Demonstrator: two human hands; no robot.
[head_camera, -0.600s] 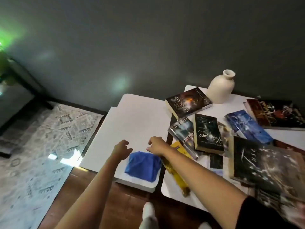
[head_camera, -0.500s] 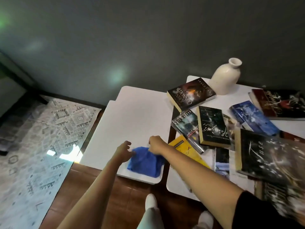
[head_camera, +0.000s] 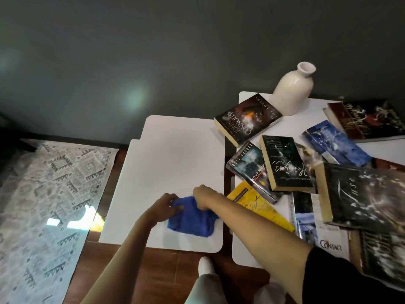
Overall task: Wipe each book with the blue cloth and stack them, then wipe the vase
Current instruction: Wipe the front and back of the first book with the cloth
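Pinching the cloth (head_camera: 192, 219) with left hand (head_camera: 166, 205) and right hand (head_camera: 203, 196), the person may sweep the forearm into the yellow book (head_camera: 259, 208) overhanging the desk (head_camera: 246, 251) edge and tip it off.

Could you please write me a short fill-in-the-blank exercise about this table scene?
1. The left hand and the right hand both hold the ____ cloth.
2. The cloth lies on the ____ white table.
3. The cream vase stands ____ beyond the scattered books.
4. The book nearest the cloth has a ____ cover.
Missing words: blue; left; upright; yellow.
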